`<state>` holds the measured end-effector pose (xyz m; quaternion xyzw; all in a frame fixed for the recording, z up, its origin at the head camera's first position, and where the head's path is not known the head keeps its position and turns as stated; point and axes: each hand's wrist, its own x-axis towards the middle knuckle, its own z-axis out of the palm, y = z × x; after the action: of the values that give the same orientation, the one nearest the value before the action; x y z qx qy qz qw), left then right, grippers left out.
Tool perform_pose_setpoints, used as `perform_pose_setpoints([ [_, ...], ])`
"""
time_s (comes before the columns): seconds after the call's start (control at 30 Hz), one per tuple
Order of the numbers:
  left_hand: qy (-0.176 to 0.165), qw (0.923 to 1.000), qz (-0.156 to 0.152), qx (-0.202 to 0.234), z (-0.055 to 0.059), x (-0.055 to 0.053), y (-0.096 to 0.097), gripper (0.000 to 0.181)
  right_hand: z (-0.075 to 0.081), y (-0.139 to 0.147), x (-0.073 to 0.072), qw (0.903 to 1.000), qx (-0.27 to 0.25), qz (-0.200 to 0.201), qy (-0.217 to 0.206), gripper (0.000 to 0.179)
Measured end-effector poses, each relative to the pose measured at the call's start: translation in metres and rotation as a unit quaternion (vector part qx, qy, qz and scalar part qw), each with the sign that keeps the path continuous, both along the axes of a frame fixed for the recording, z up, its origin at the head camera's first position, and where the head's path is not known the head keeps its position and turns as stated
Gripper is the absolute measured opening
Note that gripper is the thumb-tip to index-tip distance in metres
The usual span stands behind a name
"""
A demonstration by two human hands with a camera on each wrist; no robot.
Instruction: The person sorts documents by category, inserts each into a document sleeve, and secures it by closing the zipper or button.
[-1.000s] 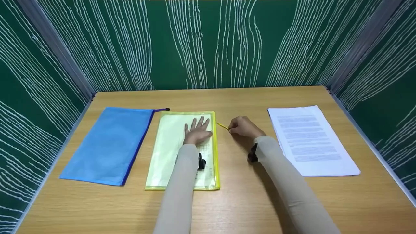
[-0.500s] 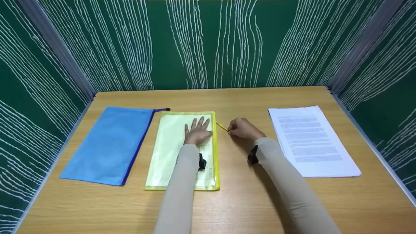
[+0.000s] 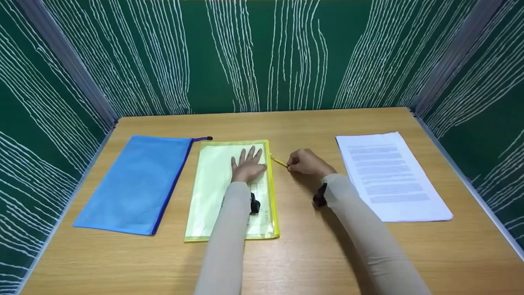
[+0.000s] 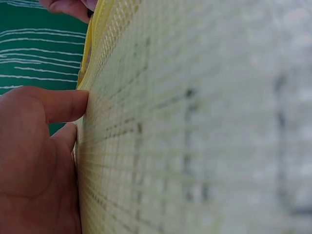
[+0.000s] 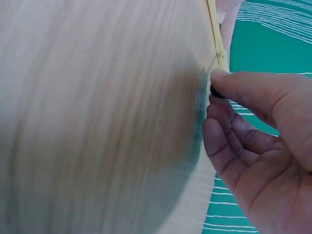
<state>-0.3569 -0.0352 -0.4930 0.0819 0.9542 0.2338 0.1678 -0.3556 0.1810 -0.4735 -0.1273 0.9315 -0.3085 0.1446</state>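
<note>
While my left grip (image 3: 247, 167) lies spread on the yellow folder (image 3: 212, 186), my right grip (image 3: 310, 162) pinches its pull (image 3: 279, 162).

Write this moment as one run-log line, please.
left grip: rests spread on yellow pouch | right grip: pinches yellow strip | blue pouch: left, on table | printed sheets: right, on table

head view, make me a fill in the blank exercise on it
The left hand rests on the pale folder, which lies ____ the blue folder and the printed sheets.
The right hand pinches a ____ strap.
In the head view, the blue folder is on the ____ side.
The printed sheets are coloured ____.
Missing words: between; yellow; left; white
</note>
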Motion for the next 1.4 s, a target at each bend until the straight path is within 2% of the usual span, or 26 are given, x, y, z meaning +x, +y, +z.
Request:
perform_pose_setpoints([
  [0.37, 0.007, 1.0, 0.0, 0.004, -0.001, 0.001, 0.001, 0.066, 0.002, 0.002, 0.004, 0.9999, 0.0, 0.003, -0.01, 0.009],
  [0.7, -0.001, 0.9999, 0.009, 0.014, -0.001, 0.003, 0.0, 0.065, 0.001, 0.003, 0.011, 0.9991, 0.0, 0.035, 0.022, 0.009],
  [0.97, 0.002, 0.9999, 0.006, 0.014, 0.0, 0.001, 0.001, 0.065, 0.003, 0.003, 0.013, 0.9996, 0.001, 0.024, 0.015, 0.01],
  [1.4, 0.006, 0.9996, 0.022, 0.016, 0.001, 0.001, 0.005, 0.062, 0.005, 0.006, 0.017, 0.9991, 0.015, 0.036, 0.014, 0.011],
])
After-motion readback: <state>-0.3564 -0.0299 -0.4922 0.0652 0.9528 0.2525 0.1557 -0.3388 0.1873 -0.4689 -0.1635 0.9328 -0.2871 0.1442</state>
